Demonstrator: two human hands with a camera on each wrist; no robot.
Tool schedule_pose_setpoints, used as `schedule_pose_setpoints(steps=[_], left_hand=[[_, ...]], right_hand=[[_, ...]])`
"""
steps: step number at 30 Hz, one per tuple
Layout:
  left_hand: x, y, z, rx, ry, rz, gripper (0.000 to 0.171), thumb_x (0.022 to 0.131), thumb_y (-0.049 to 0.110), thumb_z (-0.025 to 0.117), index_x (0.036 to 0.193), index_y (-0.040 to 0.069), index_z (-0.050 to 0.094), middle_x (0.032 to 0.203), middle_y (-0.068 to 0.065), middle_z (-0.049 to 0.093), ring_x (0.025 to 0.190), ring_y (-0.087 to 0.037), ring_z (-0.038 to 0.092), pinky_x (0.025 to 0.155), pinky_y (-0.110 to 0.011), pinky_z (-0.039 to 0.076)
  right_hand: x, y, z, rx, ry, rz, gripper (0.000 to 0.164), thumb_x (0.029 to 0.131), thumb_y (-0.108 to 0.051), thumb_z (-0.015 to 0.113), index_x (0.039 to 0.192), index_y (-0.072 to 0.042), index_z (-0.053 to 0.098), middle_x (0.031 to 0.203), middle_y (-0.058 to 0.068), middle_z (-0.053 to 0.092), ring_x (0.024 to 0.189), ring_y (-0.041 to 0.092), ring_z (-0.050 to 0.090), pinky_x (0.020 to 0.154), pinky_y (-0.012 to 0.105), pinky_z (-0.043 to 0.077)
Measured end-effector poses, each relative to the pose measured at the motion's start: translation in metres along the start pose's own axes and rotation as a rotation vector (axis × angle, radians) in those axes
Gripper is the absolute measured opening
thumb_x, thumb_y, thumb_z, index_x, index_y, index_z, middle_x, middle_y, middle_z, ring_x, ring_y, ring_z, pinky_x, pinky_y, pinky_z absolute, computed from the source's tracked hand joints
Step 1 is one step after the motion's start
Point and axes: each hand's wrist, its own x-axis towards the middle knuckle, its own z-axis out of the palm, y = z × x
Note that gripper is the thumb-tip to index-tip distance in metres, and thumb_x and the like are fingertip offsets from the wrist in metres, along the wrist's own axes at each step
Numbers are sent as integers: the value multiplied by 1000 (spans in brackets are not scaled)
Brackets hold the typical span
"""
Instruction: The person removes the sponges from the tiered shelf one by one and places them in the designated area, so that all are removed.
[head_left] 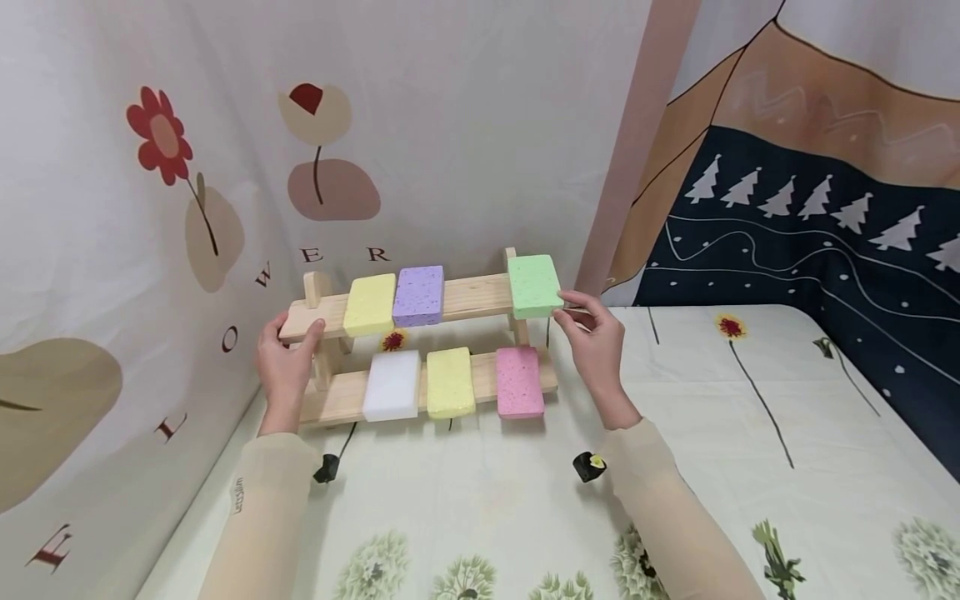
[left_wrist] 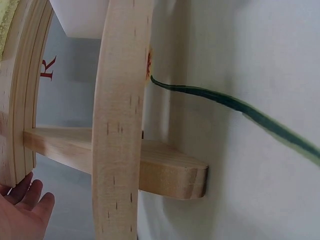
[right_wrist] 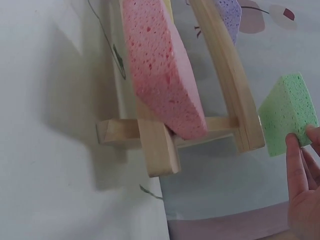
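Observation:
A two-tier wooden rack (head_left: 476,297) stands against the cloth backdrop. At the left end of its upper board, my left hand (head_left: 285,371) grips the wood with the thumb on top and the fingers at the end. My right hand (head_left: 597,343) pinches a green sponge (head_left: 535,285) by its right edge, at the right end of that board. A yellow sponge (head_left: 371,302) and a purple sponge (head_left: 419,295) sit side by side on the upper tier. Below lie a white sponge (head_left: 392,384), another yellow sponge (head_left: 450,382) and a pink sponge (head_left: 519,382).
The rack stands on a pale floral cloth (head_left: 510,492) toward the back. Behind it hangs a printed white curtain (head_left: 465,125), with a dark tree-patterned cloth (head_left: 795,250) at the right. Small black wrist cameras, one on the left (head_left: 327,468) and one on the right (head_left: 588,467), sit beside the sleeves.

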Motion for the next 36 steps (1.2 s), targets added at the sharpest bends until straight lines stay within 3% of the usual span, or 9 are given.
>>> schedule_pose_setpoints(steps=[6, 10, 17, 26, 36], left_hand=[[-1, 0, 0, 3, 8, 17, 76, 92, 47, 66, 151, 9, 39, 153, -14, 43, 139, -30, 45, 117, -45, 39], [-1, 1, 0, 5, 9, 20, 76, 92, 47, 66, 151, 9, 39, 153, -14, 43, 139, -30, 45, 117, -46, 39], [0, 1, 1, -4, 10, 25, 75, 92, 48, 66, 151, 9, 40, 152, -14, 44, 139, -30, 45, 117, -45, 39], [2, 0, 2, -13, 14, 37, 74, 92, 45, 67, 150, 8, 40, 152, -14, 44, 139, -30, 45, 117, -46, 39], [0, -2, 1, -22, 13, 17, 75, 92, 46, 67, 151, 9, 40, 154, -13, 42, 142, -29, 43, 119, -44, 36]], right_hand=[[2, 18, -4, 29, 18, 17, 28, 90, -1, 71, 118, 2, 70, 118, 22, 68, 87, 3, 68, 78, 8, 55], [3, 30, -8, 19, 30, 17, 29, 90, -4, 72, 118, -2, 71, 120, 17, 69, 85, -3, 67, 78, 10, 56], [3, 38, -15, -24, 45, 21, 28, 90, -6, 72, 118, -4, 71, 124, 14, 68, 83, -8, 64, 77, 9, 55], [3, 43, -24, -44, 71, 50, 28, 91, -8, 72, 118, -6, 72, 124, 12, 68, 85, -3, 65, 77, 8, 55], [3, 44, -34, 20, 90, 143, 32, 91, -2, 69, 123, 2, 67, 129, 19, 64, 80, -10, 64, 77, 6, 54]])
